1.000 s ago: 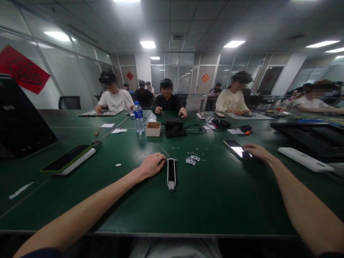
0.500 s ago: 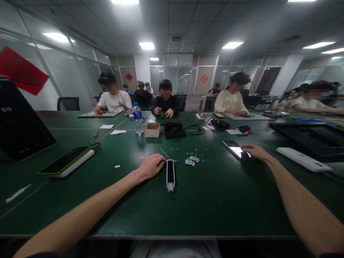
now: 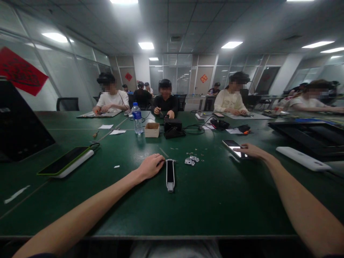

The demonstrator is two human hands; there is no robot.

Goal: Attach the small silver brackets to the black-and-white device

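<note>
My left hand rests on the green table with its fingers curled together. Its fingertips are beside the top end of a slim white-framed device with a dark face. Whatever those fingers may pinch is too small to make out. To the right of the device lies a small pile of metal plates, with several tiny rings around it. My right hand reaches over a smartphone with a partly lit screen. Its fingers are stretched out over the phone's right part and appear to touch the screen.
A water bottle, a small open box and a black device stand ahead. A green-edged device lies left, a white bar-shaped device and a black frame right. Co-workers sit across the table.
My right hand has shifted slightly left, further over the phone, covering more of its lit screen. My left hand and the slim device have not visibly moved on the table.
</note>
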